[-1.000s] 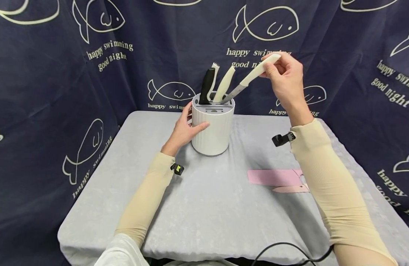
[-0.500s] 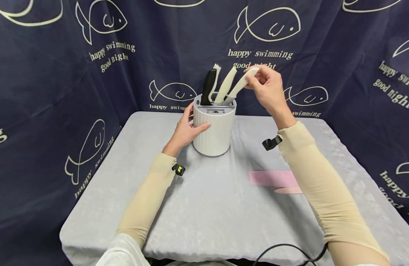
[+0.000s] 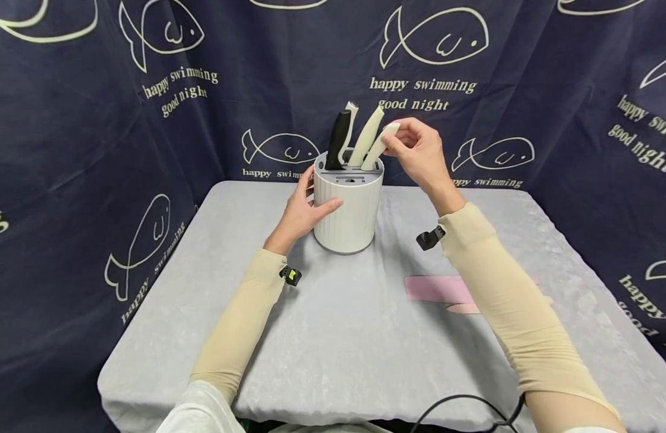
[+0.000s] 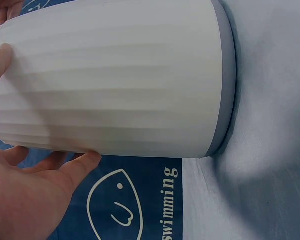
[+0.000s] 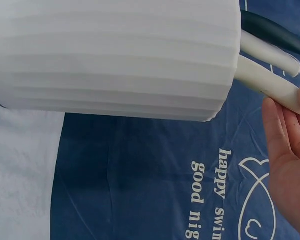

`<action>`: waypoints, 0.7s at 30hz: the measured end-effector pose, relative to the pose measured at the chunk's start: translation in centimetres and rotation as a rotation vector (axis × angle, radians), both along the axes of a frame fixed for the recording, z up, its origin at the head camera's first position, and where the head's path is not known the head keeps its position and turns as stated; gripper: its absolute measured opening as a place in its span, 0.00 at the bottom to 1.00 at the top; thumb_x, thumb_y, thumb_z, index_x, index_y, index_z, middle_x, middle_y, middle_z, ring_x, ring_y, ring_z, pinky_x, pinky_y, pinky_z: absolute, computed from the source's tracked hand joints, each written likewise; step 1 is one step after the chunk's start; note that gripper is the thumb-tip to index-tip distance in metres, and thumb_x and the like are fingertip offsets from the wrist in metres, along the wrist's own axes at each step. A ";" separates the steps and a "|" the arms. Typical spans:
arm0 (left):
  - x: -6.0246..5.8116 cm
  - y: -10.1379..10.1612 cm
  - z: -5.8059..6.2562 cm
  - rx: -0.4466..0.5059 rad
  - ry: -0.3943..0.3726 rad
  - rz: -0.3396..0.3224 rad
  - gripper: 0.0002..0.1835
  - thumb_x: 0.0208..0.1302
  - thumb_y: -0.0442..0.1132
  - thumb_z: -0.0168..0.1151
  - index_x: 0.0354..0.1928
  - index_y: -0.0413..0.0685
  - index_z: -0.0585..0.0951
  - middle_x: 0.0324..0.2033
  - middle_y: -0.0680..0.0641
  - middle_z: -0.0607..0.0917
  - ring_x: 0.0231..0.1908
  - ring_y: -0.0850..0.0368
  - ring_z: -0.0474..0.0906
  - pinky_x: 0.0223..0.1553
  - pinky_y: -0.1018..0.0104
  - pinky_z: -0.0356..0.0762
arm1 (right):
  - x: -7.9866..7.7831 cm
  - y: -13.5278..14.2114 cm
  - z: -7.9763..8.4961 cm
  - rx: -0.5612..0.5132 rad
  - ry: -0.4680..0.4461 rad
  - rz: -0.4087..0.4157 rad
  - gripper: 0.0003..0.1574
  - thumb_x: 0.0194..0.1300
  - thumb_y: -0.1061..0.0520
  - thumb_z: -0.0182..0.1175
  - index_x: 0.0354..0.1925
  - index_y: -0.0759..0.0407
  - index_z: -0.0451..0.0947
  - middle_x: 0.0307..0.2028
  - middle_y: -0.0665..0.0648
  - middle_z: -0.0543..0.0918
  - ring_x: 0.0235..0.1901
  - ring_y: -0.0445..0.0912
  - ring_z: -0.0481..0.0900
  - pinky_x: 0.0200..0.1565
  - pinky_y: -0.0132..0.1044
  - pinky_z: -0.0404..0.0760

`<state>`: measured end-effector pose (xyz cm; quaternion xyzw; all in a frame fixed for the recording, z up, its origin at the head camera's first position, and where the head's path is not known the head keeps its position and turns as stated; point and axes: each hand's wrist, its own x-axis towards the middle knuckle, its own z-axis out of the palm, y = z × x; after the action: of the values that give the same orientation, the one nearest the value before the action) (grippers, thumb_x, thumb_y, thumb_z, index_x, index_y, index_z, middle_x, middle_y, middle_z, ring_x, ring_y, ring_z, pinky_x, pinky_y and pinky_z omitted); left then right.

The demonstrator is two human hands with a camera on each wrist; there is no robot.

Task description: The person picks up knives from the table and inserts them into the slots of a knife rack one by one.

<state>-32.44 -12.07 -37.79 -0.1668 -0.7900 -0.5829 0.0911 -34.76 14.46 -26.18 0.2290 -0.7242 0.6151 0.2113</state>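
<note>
Seating the cream-handled knife (image 3: 380, 146) the rest of the way looks like the step in hand, and it calls for a light touch. The right hand (image 3: 419, 153) pinches the butt of that handle between thumb and curled fingers, with the blade already down in the rightmost slot of the white ribbed knife block (image 3: 348, 207). The block stands at the far middle of the grey table (image 3: 333, 337). To do it well, I judge, the push should run along the line of the slot, not sideways, so the blade does not bind and the block does not tip. The left hand (image 3: 300, 210) helps with that: its thumb and fingers curl round the block's left wall, which the left wrist view confirms, with the thumb (image 4: 0, 55) on the ribs and the fingers (image 4: 65, 167) behind. Only once the handle rests at its stop should the pinch let go.

Close beside the knife lean another cream handle (image 3: 367, 135), a black handle (image 3: 338, 138) and a slim white handle (image 3: 348, 129) further left; these crowd the fingers, so the grip should stay at the very end of the handle. On the near right of the table lies a pink cleaver (image 3: 438, 290), half hidden under the right forearm, well apart from the block. A black cable (image 3: 457, 403) loops at the near edge. A dark blue cloth (image 3: 95, 150) printed with fish hangs behind.
</note>
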 end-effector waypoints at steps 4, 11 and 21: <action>0.0 0.0 0.0 0.000 0.008 0.002 0.55 0.62 0.56 0.75 0.83 0.66 0.50 0.76 0.45 0.62 0.74 0.45 0.63 0.72 0.47 0.67 | 0.3 -0.4 0.1 0.020 -0.008 -0.009 0.12 0.66 0.64 0.71 0.47 0.64 0.83 0.36 0.55 0.89 0.35 0.42 0.88 0.42 0.32 0.88; 0.2 -0.1 0.1 -0.012 -0.001 0.006 0.56 0.61 0.57 0.75 0.83 0.67 0.50 0.76 0.45 0.62 0.74 0.46 0.63 0.72 0.49 0.68 | 0.5 -0.4 0.1 0.026 -0.028 -0.005 0.12 0.66 0.62 0.72 0.46 0.62 0.84 0.35 0.55 0.89 0.34 0.42 0.88 0.42 0.33 0.88; 0.0 -0.2 0.0 -0.013 -0.004 0.006 0.55 0.62 0.57 0.75 0.83 0.69 0.50 0.76 0.46 0.63 0.74 0.47 0.64 0.72 0.47 0.67 | 0.9 0.5 -0.2 0.030 -0.079 0.016 0.16 0.65 0.59 0.73 0.50 0.63 0.83 0.37 0.54 0.89 0.37 0.43 0.89 0.44 0.34 0.88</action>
<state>-32.48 -12.22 -37.79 -0.1642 -0.7944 -0.5777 0.0902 -33.82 14.95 -26.33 0.2132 -0.7393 0.6145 0.1742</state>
